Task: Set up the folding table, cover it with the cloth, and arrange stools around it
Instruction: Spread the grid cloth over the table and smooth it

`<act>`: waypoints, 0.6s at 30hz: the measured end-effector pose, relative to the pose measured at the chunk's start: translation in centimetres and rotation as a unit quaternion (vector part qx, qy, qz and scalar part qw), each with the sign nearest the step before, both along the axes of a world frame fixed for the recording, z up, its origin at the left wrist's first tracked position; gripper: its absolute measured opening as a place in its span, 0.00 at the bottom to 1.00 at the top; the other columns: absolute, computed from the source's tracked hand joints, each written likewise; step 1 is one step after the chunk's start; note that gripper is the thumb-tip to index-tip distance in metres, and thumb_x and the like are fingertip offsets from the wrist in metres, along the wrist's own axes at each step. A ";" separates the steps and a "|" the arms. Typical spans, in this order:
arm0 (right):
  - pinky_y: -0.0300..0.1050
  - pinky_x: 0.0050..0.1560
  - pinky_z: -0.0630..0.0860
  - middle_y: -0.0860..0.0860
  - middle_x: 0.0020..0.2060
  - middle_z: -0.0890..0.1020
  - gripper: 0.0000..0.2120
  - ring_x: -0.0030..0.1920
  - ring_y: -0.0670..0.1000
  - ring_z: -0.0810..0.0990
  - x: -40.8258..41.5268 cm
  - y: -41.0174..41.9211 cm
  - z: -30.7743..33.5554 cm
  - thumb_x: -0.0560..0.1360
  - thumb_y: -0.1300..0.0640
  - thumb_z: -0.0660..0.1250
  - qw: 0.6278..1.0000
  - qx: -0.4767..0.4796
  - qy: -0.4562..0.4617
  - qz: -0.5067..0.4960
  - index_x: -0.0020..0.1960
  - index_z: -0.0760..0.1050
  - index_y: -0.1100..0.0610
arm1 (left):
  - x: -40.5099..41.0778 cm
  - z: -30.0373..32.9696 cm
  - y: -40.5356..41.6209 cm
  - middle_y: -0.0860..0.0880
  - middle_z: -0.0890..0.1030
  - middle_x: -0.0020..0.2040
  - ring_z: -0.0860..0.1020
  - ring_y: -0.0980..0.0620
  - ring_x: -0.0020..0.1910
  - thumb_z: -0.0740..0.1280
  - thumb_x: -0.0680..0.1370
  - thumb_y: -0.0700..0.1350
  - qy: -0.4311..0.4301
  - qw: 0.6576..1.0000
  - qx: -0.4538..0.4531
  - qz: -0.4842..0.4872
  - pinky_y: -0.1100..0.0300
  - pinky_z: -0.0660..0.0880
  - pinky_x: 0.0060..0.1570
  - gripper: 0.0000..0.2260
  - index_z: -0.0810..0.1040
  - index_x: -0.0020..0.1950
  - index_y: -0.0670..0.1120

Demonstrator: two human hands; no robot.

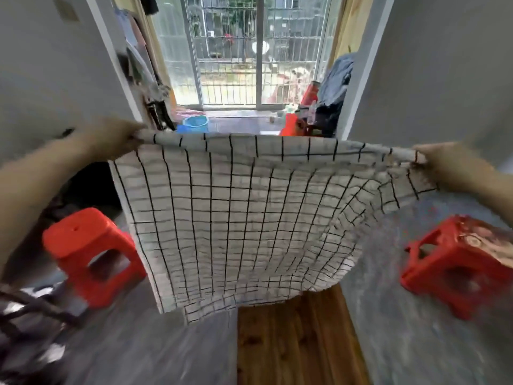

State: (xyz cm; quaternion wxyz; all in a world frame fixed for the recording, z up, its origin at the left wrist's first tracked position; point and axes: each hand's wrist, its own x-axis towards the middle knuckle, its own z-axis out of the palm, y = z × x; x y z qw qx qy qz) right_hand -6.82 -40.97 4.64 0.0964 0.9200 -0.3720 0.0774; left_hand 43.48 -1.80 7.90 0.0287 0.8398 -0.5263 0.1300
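A white cloth (236,212) with a black grid pattern hangs spread out in the air in front of me. My left hand (111,138) pinches its upper left corner and my right hand (447,166) grips its upper right corner. Its lower edge billows above a wooden table top (299,337), of which only a near strip shows below the cloth. A red plastic stool (88,251) stands on the floor to the left. Another red stool (460,262) stands to the right, with something lying on its seat.
Grey walls frame a doorway to a balcony with barred windows. A blue basin (195,123) and more red stools (294,125) sit on the balcony floor beside hanging clothes. Dark cables or a frame (30,309) lie at the lower left on the grey floor.
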 end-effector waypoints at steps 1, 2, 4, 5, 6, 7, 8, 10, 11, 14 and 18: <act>0.49 0.38 0.76 0.59 0.38 0.83 0.11 0.40 0.59 0.82 -0.7 -0.3 -1.3 0.67 0.66 0.72 0.999 0.038 0.019 0.005 0.45 0.77 0.53 | -0.5 -1.3 0.3 0.38 0.82 0.44 0.81 0.38 0.44 0.68 0.77 0.41 0.031 0.997 0.067 -0.019 0.50 0.74 0.43 0.05 0.79 0.52 0.42; 0.47 0.38 0.74 0.57 0.36 0.83 0.10 0.40 0.57 0.82 -1.3 -0.2 -2.6 0.68 0.66 0.73 0.997 0.075 0.029 0.010 0.43 0.76 0.53 | -1.1 -2.6 0.7 0.42 0.83 0.42 0.81 0.41 0.43 0.68 0.77 0.44 0.046 0.991 0.123 -0.030 0.50 0.75 0.43 0.04 0.79 0.49 0.45; 0.43 0.39 0.69 0.49 0.33 0.80 0.13 0.39 0.51 0.80 -1.8 0.3 -5.6 0.69 0.63 0.74 0.985 0.150 0.083 0.020 0.37 0.74 0.49 | -2.6 -6.1 1.4 0.54 0.78 0.35 0.80 0.47 0.40 0.68 0.77 0.54 0.077 0.973 0.212 -0.051 0.56 0.74 0.41 0.08 0.77 0.47 0.50; 0.41 0.38 0.68 0.45 0.32 0.79 0.13 0.38 0.49 0.79 -2.1 0.6 -7.0 0.69 0.61 0.74 0.973 0.193 0.127 0.015 0.35 0.73 0.47 | -3.2 -7.9 1.5 0.57 0.76 0.33 0.79 0.50 0.39 0.67 0.76 0.61 0.090 0.966 0.234 -0.063 0.59 0.71 0.39 0.13 0.77 0.48 0.52; 0.40 0.38 0.69 0.43 0.31 0.78 0.13 0.38 0.46 0.78 -2.5 0.8 -8.5 0.68 0.59 0.73 0.956 0.231 0.181 -0.003 0.33 0.72 0.45 | -4.5 -9.6 1.7 0.57 0.77 0.34 0.79 0.52 0.40 0.64 0.73 0.67 0.100 0.961 0.247 -0.074 0.60 0.69 0.38 0.18 0.76 0.50 0.54; 0.37 0.36 0.70 0.42 0.30 0.78 0.11 0.37 0.44 0.78 -2.9 0.5 -10.2 0.67 0.57 0.72 0.934 0.266 0.237 -0.028 0.31 0.73 0.46 | -5.2 -11.5 1.9 0.56 0.79 0.38 0.79 0.52 0.43 0.62 0.71 0.70 0.112 0.954 0.264 -0.086 0.60 0.69 0.39 0.21 0.75 0.53 0.55; 0.33 0.35 0.71 0.42 0.29 0.78 0.08 0.35 0.41 0.78 -3.5 0.4 -11.7 0.65 0.55 0.72 0.904 0.300 0.299 -0.045 0.32 0.73 0.48 | -5.9 -13.3 1.9 0.55 0.81 0.42 0.79 0.51 0.46 0.61 0.69 0.70 0.118 0.944 0.293 -0.095 0.59 0.71 0.41 0.23 0.74 0.56 0.56; 0.32 0.35 0.73 0.42 0.27 0.78 0.08 0.32 0.38 0.76 -3.9 -0.8 -14.8 0.60 0.50 0.73 0.847 0.364 0.381 -0.069 0.34 0.75 0.50 | -6.9 -15.9 1.3 0.54 0.82 0.49 0.79 0.50 0.51 0.61 0.69 0.66 0.115 0.924 0.347 -0.110 0.57 0.73 0.46 0.23 0.72 0.59 0.56; 0.34 0.37 0.75 0.42 0.28 0.79 0.09 0.32 0.39 0.77 -3.9 -1.4 -16.0 0.59 0.48 0.73 0.826 0.391 0.398 -0.080 0.34 0.76 0.50 | -6.9 -16.3 0.7 0.54 0.82 0.50 0.79 0.49 0.52 0.61 0.71 0.64 0.117 0.917 0.365 -0.107 0.56 0.74 0.48 0.21 0.71 0.59 0.56; 0.35 0.37 0.73 0.40 0.27 0.78 0.06 0.34 0.40 0.76 -2.5 -4.2 -17.1 0.61 0.49 0.73 0.811 0.411 0.408 -0.089 0.32 0.77 0.48 | -6.4 -17.4 -3.2 0.52 0.82 0.53 0.79 0.48 0.55 0.58 0.76 0.58 0.073 0.904 0.407 -0.112 0.54 0.74 0.50 0.14 0.72 0.58 0.54; 0.38 0.31 0.69 0.43 0.24 0.76 0.07 0.28 0.40 0.73 2.4 -11.8 -13.3 0.61 0.50 0.73 0.887 0.400 0.224 -0.058 0.28 0.76 0.49 | -2.5 -14.4 -12.7 0.52 0.80 0.59 0.79 0.48 0.59 0.57 0.79 0.52 -0.063 0.927 0.370 -0.009 0.54 0.77 0.52 0.13 0.76 0.61 0.55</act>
